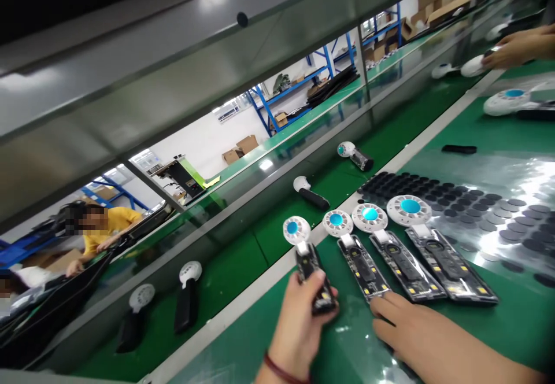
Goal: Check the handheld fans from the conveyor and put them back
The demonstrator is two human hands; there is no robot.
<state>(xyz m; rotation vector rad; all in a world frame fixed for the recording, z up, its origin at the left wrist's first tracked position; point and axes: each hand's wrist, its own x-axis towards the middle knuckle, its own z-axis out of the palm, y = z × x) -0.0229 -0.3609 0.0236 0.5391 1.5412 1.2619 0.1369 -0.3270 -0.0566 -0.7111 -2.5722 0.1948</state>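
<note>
My left hand is closed around the dark see-through handle of a handheld device, whose round white head carries a blue disc. The head points up and away from me, over the pale strip along the bench edge. My right hand lies low over the bench with its fingers bent and slightly apart, at the lower end of a second such device. A dark shape under that palm is mostly hidden. To the right lie a third device and a larger-looking one, both with yellow squares inside their handles.
A sheet of black round discs covers the bench at right. Beyond the pale strip runs a green belt with several white-headed devices on it. A co-worker's hand holds something at far right. A metal beam crosses overhead.
</note>
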